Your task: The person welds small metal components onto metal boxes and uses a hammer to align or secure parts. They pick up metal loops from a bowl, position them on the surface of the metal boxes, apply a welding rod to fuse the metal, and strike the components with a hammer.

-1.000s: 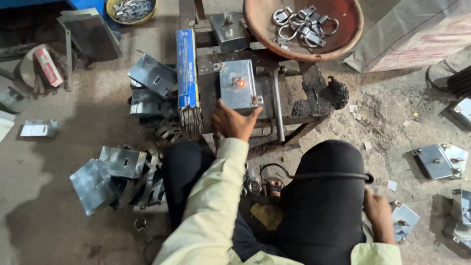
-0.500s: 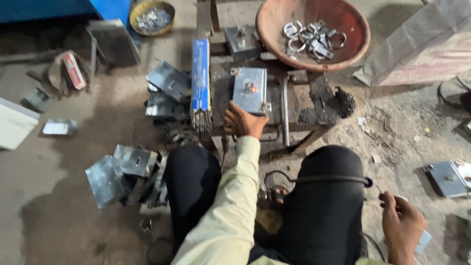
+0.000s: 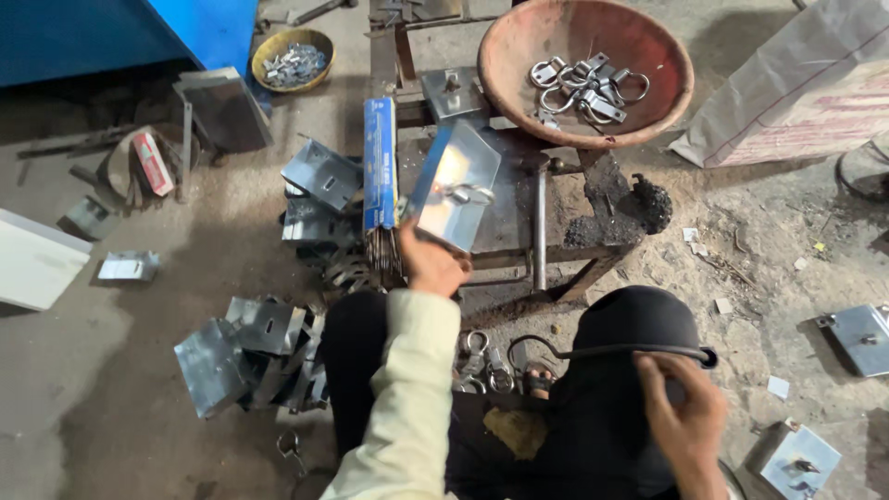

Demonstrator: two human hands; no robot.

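Observation:
My left hand point(image 3: 431, 264) grips the near edge of a shiny square metal plate point(image 3: 456, 185) with a small ring fixed on its face. It holds the plate tilted above a dark metal work stand point(image 3: 519, 218). My right hand point(image 3: 683, 421) rests low on the right, fingers curled on the rim of a black mask point(image 3: 639, 324) that lies over my knee. A blue packet of welding rods point(image 3: 380, 162) lies along the stand's left side, right beside the plate.
A rust-red bowl point(image 3: 667, 93) of metal rings sits behind the stand. A yellow bowl point(image 3: 269, 48) of small parts is at the back left. Metal plates are piled on the floor at left point(image 3: 250, 347), with more at right point(image 3: 861, 338). Loose rings point(image 3: 486, 366) lie between my legs.
My left hand has lifted and tilted the plate off the stand. My right hand has come up from the floor at the right onto the black mask.

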